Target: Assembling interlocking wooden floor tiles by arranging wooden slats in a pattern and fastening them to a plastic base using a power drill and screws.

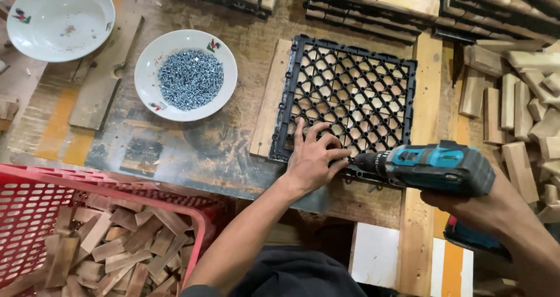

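A black plastic grid tile (350, 93) lies on wooden slats on the worn workbench. My left hand (313, 157) rests on the tile's near edge, fingers pinched close to the drill's tip; whether they hold a screw is too small to tell. My right hand (466, 206) grips a teal and black cordless drill (434, 166), its bit pointing left at the tile's near edge beside my left fingers. A white bowl (150, 69) heaped with silver screws (190, 78) sits left of the tile.
An empty white bowl (58, 20) stands at the far left. A red plastic crate (105, 189) of wood offcuts is at the near left. Loose wooden blocks (525, 99) pile up at right. Stacked finished tiles (408, 5) line the back edge.
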